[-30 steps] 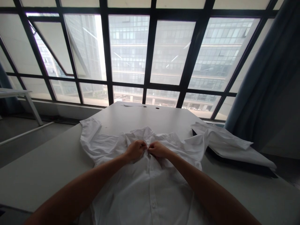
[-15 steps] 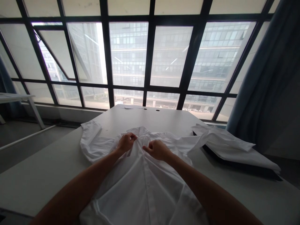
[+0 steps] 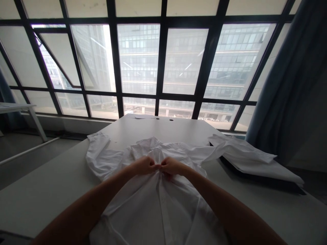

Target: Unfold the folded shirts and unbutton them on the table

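- On a white table [image 3: 158, 127] before a black-framed window [image 3: 139, 61], a white collared shirt [image 3: 138, 207] lies front up, its collar [image 3: 151, 142] pointing away from the person.
- The left hand [image 3: 144, 165], half a second ago higher and near the collar, has come down and now pinches the shirt's front placket [image 3: 164, 211].
- The right hand [image 3: 173, 166], then apart from the left, now meets it fingertip to fingertip, pinching the same gathered fabric.
- Folds spread from their grip.
- Unchanged at right: folded white cloth [image 3: 265, 169] on a dark board [image 3: 276, 185].
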The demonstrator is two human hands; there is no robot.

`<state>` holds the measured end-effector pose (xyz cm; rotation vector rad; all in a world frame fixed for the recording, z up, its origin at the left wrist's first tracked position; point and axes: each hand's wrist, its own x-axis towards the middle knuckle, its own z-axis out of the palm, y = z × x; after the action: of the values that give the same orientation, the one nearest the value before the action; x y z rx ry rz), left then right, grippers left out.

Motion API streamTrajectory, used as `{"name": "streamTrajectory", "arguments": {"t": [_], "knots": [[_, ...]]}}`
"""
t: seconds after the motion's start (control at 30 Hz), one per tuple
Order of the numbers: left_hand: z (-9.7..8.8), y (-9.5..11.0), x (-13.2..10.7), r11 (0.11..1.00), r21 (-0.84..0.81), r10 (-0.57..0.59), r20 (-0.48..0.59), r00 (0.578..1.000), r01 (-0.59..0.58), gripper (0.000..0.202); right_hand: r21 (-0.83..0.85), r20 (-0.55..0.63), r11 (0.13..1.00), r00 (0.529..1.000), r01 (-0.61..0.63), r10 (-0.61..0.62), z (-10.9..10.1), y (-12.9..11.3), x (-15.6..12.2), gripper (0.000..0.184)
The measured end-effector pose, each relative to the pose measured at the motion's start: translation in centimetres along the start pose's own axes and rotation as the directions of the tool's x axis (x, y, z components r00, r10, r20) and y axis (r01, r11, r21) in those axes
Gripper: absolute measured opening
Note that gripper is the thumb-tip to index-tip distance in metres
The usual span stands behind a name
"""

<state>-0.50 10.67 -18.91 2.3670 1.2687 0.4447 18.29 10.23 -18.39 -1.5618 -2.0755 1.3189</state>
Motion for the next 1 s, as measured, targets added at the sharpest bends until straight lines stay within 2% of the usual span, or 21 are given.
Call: {"name": "streamTrajectory", "arguments": {"t": [0.1,0.2,0.3,0.4,0.5,0.67,0.83,1.0], "knots": [[0.5,-0.3,0.1,0.991,-0.116,0.078,0.122,0.989,-0.064,0.042,0.085,0.074,0.996,0.997,-0.024,0.017,-0.7,-0.3,-0.4,0.019],[0.9,-0.3,0.1,0.985,-0.147,0.108,0.129,0.986,-0.088,0.034,0.126,0.108,0.992,0.994,-0.028,0.015,-1.0,-0.5,-0.7,0.015],[1.2,-0.1,0.1,0.986,-0.148,0.095,0.086,0.992,-0.082,0.025,0.148,0.096,0.989,0.995,-0.007,-0.007,-1.1,-0.5,-0.8,0.012],[1.2,0.2,0.3,0.984,-0.166,0.069,-0.006,0.998,-0.069,0.019,0.219,0.091,0.974,0.993,0.049,-0.071,-1.4,-0.2,-0.5,0.012],[1.0,0.4,0.5,0.977,-0.199,0.064,-0.092,0.994,-0.081,0.016,0.364,0.119,0.928,0.984,0.079,-0.131,-1.5,0.5,0.0,0.014],[1.1,0.7,0.5,0.940,-0.327,0.057,-0.138,0.989,-0.100,0.011,0.533,0.171,0.843,0.966,0.073,-0.191,-1.3,1.6,0.8,0.012],[1.2,0.5,0.8,0.891,-0.441,0.036,-0.164,0.986,-0.106,0.010,0.534,0.112,0.826,0.954,0.178,-0.278,-1.4,1.4,0.8,0.015],[1.3,0.1,1.2,0.860,-0.498,0.038,-0.159,0.987,-0.113,0.012,0.441,0.020,0.849,0.943,0.290,-0.332,-1.7,0.9,0.6,0.015]]}}
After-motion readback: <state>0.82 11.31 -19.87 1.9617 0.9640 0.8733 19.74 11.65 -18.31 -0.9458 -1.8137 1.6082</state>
